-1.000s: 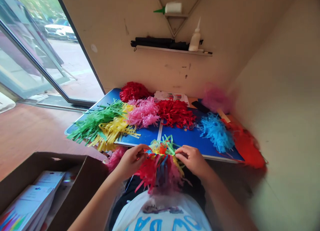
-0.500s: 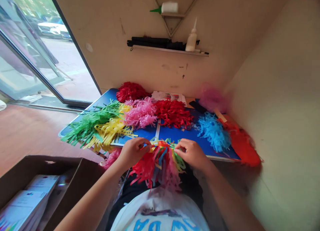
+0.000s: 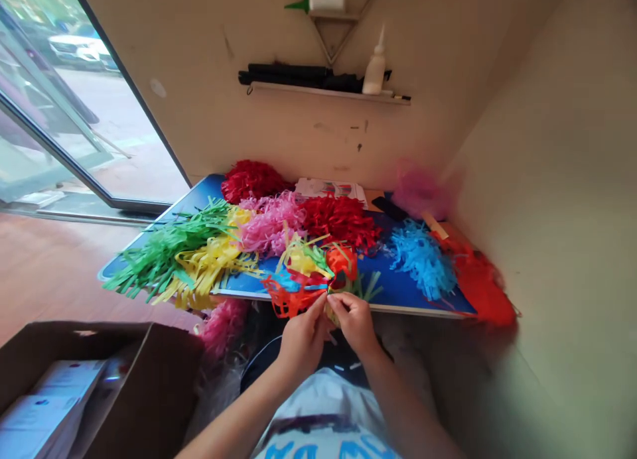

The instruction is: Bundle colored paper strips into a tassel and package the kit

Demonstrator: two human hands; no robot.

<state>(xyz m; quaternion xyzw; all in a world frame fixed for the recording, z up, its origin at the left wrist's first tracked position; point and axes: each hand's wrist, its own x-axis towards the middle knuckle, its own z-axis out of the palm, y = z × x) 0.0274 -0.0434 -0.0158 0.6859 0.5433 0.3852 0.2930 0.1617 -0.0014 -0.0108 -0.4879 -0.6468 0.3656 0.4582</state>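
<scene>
At the front edge of the blue table, a multicoloured bunch of streamers [image 3: 293,293] fans out in orange, blue, red, yellow and green strips. My left hand [image 3: 304,336] is closed, pinching the middle of the bunch from the left. Close beside it, nearly touching, my right hand [image 3: 354,320] pinches the same gathered spot, its thumb and forefinger together. A thin dark line shows at that spot, too small to name. Some of the strips below the fingers are hidden by my hands.
On the blue table [image 3: 385,293] lie green streamers [image 3: 169,243], yellow streamers [image 3: 209,260], pink streamers [image 3: 273,223], red streamers [image 3: 338,220] and blue streamers [image 3: 423,257]. An orange heap [image 3: 485,286] hangs over the right end. A cardboard box [image 3: 164,373] with printed packets stands at the lower left.
My hands have come together from either side of the bunch. The strips, which hung down over my lap, now spread up and outward onto the table edge.
</scene>
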